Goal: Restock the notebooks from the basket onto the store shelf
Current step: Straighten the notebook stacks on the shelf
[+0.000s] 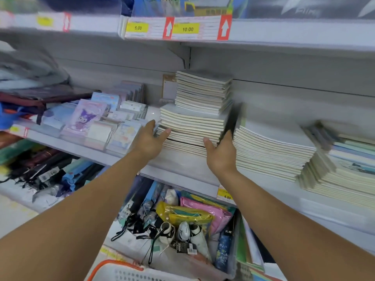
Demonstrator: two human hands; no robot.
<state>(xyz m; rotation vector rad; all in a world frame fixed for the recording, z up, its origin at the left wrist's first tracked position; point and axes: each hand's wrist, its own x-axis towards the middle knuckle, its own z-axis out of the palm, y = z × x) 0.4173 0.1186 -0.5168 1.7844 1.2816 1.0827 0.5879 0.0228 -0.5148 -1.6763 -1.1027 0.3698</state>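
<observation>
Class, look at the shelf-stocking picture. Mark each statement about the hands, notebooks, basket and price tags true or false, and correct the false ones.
1. Both hands touch the middle notebook stack. True: left hand at its left side, right hand at its right.
2. That stack is shorter than the stack to its right. False: it stands taller.
3. The basket sits on the top shelf. False: its orange rim shows at the bottom edge, below the shelves.
4. A price tag above reads 10.00. True.
5. The right hand holds a pen. False: it holds no pen.
</observation>
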